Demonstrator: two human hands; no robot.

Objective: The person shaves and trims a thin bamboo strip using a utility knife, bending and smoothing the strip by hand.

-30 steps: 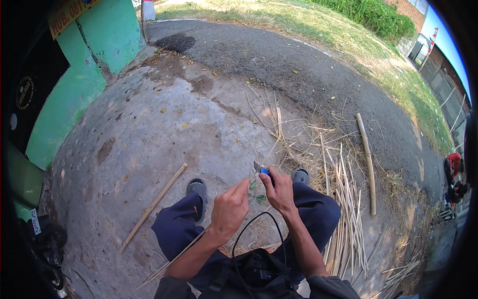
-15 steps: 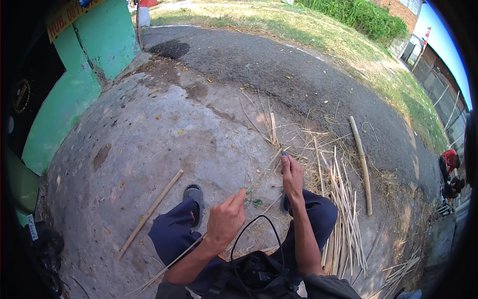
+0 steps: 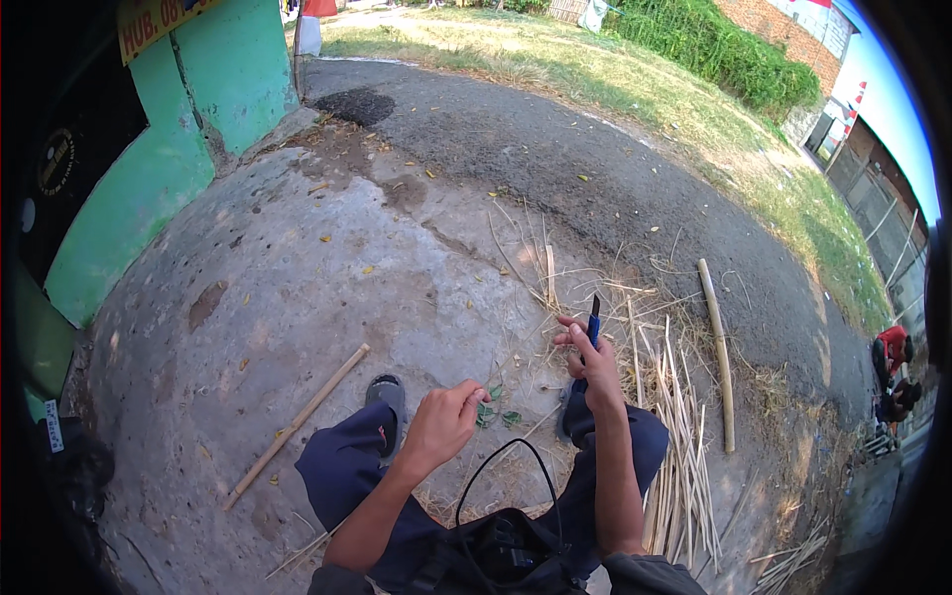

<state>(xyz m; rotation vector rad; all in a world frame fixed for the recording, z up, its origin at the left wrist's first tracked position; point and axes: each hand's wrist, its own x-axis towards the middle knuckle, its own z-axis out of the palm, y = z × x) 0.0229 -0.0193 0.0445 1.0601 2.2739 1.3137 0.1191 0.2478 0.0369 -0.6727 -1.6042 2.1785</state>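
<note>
Outdoors, a rough grey concrete yard point(image 3: 297, 278) fills the view, seen from above by a seated person in dark blue trousers. The right hand point(image 3: 585, 362) is raised over the right knee, fingers closed around a blue-handled knife point(image 3: 594, 319) whose dark blade points up and away. The left hand point(image 3: 443, 421) is curled loosely above the left knee, fingertips drawn together beside a few small green scraps point(image 3: 493, 415); whether it pinches anything cannot be told. The two hands are apart.

Taking the knife as the landmark: directly below it, a black bag point(image 3: 501, 550) with a looping strap rests in the person's lap. Left of and below it, one grey sandal point(image 3: 387, 395) shows on the left foot. Farther left, a single long pale bamboo stick point(image 3: 295, 426) lies diagonally on the concrete. Just right of the knife and running down past the right leg lies a sheaf of many thin bamboo splints point(image 3: 679, 446), too many to count. Right of those, one thicker bamboo pole point(image 3: 720, 352) lies nearly upright in the frame. Above the knife, loose dry straw point(image 3: 555, 268) is scattered, and beyond it runs an asphalt road point(image 3: 595, 169) edged with grass. Far left of the knife stands a green wall point(image 3: 178, 149). At the far right, a person in red point(image 3: 894, 347) crouches.
</note>
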